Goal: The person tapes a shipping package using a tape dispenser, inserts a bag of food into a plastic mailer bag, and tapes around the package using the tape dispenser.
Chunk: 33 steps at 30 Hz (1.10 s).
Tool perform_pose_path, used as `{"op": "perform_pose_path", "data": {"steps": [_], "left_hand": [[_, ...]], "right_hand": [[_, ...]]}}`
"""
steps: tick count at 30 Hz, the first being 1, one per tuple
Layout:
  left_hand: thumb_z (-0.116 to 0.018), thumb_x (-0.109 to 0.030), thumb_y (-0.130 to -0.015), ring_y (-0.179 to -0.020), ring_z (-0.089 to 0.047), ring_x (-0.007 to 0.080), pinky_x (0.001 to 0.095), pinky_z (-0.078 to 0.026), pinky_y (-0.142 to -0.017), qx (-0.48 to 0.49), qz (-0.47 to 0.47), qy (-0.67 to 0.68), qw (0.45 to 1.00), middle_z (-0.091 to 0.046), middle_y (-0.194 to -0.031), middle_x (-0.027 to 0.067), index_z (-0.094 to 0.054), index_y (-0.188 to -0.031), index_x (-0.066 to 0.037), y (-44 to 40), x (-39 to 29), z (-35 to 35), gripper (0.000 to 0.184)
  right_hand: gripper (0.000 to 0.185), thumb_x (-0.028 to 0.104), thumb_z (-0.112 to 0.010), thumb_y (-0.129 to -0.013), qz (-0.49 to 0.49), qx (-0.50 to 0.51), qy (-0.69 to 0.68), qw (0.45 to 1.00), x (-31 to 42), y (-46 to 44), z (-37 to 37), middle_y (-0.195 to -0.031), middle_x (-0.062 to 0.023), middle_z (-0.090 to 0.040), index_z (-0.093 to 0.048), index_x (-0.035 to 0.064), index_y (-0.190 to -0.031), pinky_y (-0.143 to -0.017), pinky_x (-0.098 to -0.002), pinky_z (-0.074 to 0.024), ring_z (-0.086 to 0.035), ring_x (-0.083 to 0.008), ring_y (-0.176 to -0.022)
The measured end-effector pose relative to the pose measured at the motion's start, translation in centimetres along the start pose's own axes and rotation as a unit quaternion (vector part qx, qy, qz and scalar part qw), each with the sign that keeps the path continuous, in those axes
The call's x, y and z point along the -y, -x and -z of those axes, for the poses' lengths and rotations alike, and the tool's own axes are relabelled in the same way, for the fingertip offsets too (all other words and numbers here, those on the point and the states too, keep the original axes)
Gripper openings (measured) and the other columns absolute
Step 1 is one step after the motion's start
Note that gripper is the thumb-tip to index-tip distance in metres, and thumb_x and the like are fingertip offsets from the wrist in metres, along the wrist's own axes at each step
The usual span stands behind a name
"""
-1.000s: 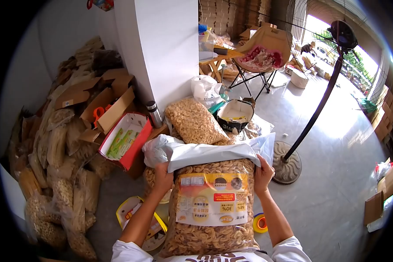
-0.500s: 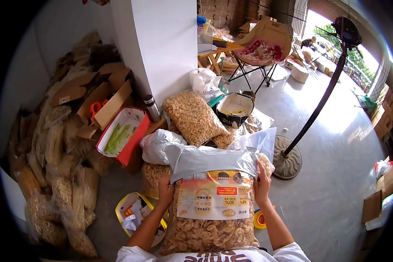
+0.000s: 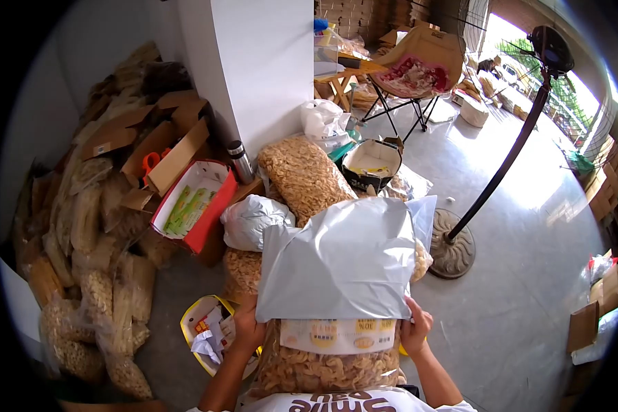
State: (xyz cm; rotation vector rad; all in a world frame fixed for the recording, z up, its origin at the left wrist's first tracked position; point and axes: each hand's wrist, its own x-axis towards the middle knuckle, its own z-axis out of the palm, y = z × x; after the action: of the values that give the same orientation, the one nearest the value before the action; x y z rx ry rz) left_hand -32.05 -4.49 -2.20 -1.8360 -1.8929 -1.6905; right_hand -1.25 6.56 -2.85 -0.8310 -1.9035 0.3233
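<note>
Remotely, I saw the left hand (image 3: 249,329) and right hand (image 3: 415,327) gripping the near corners of the grey plastic mailer (image 3: 336,261); the labelled snack bag (image 3: 329,367) protruded from the mailer's near edge.

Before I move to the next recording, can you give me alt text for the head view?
A person's left hand and right hand grip the near edge of a grey plastic covering over the far part of a labelled clear bag of curled tan pieces. Farther off stand a red box and a tan chair.
</note>
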Motion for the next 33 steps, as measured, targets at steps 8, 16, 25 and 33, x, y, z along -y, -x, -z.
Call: {"op": "perform_pose_path", "data": {"steps": [8,16,25,33], "left_hand": [[-0.052,-0.011,-0.086,-0.081,-0.059,0.0184,0.0288,-0.045,-0.075,-0.057,0.269,0.236,0.932,-0.062,-0.090,0.0103,-0.059,-0.094,0.006,2.7,4.4,-3.4,0.020],[-0.052,-0.017,-0.089,-0.085,-0.054,0.0117,0.0249,-0.042,-0.078,-0.139,0.361,0.466,0.796,-0.061,-0.091,0.0048,-0.060,-0.098,0.004,4.2,1.3,-3.2,0.024],[-0.048,-0.017,-0.090,-0.077,-0.052,0.0102,0.0224,-0.041,-0.069,-0.228,0.362,0.293,0.855,-0.059,-0.087,0.0031,-0.057,-0.098,0.001,9.3,3.7,3.1,0.022],[-0.040,-0.007,-0.090,-0.092,-0.053,0.0129,0.0257,-0.042,-0.080,-0.202,0.341,0.249,0.884,-0.057,-0.100,0.0063,-0.052,-0.105,0.001,7.3,4.1,7.4,0.021]], "right_hand": [[0.064,-0.013,-0.034,-0.058,-0.113,0.041,-0.013,0.993,-0.9,-0.9,-2.0,-0.087,-0.0232,-0.056,-0.045,-0.0035,-0.121,-0.076,-0.0315,-0.0435,-0.056,-0.0352,-0.083],[0.041,-0.011,-0.036,-0.076,-0.361,0.026,-0.263,0.894,-0.7,3.4,-2.4,-0.101,-0.0087,-0.060,-0.050,-0.0074,-0.115,-0.087,-0.0236,-0.0379,-0.052,-0.0132,-0.095],[0.041,-0.012,-0.040,-0.074,-0.341,0.138,-0.312,0.876,2.7,3.5,-7.0,-0.094,-0.0070,-0.063,-0.053,-0.0031,-0.112,-0.079,-0.0233,-0.0415,-0.053,-0.0104,-0.086],[0.030,-0.005,-0.042,-0.077,-0.446,0.227,-0.411,0.762,3.4,6.4,-14.0,-0.086,-0.0036,-0.063,-0.058,-0.0042,-0.103,-0.069,-0.0228,-0.0434,-0.054,-0.0088,-0.077]]}}
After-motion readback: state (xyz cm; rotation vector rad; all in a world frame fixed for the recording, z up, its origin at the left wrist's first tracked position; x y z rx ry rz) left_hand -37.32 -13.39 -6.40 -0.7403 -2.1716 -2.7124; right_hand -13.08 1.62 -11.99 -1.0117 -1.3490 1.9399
